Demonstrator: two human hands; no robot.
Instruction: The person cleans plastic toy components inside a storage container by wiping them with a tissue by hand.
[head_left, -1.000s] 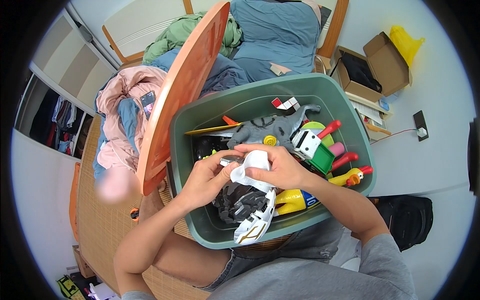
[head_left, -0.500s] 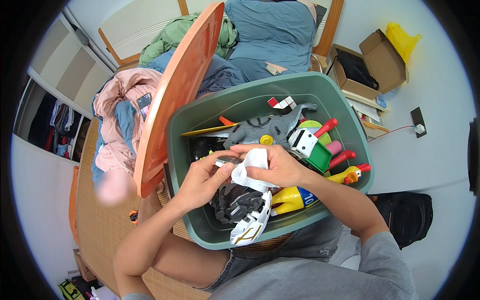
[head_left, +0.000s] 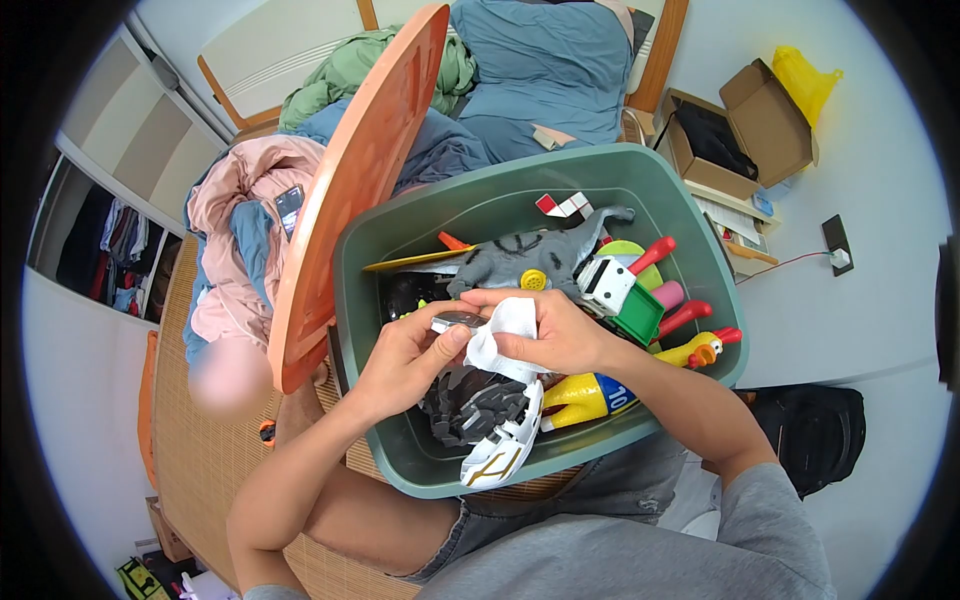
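My left hand is closed on a black-and-white toy figure, around its dark, silver-edged part. The toy's jointed black parts and white shell with gold lines hang below my fingers, over the front of the green plastic bin. A crumpled white wipe is pinched in my right hand and lies against the toy. My right fingertips meet the left ones behind it. Beneath my hands, the bin holds a grey dinosaur-like toy, a yellow rubber chicken and a green-and-white toy truck.
A large orange lid leans upright at the bin's left side. Past it lie pink bedding and a phone. An open cardboard box stands at the right, above a black bag.
The white wipe and the toy's white shell have shifted very slightly. Both hands keep their grip in nearly the same place.
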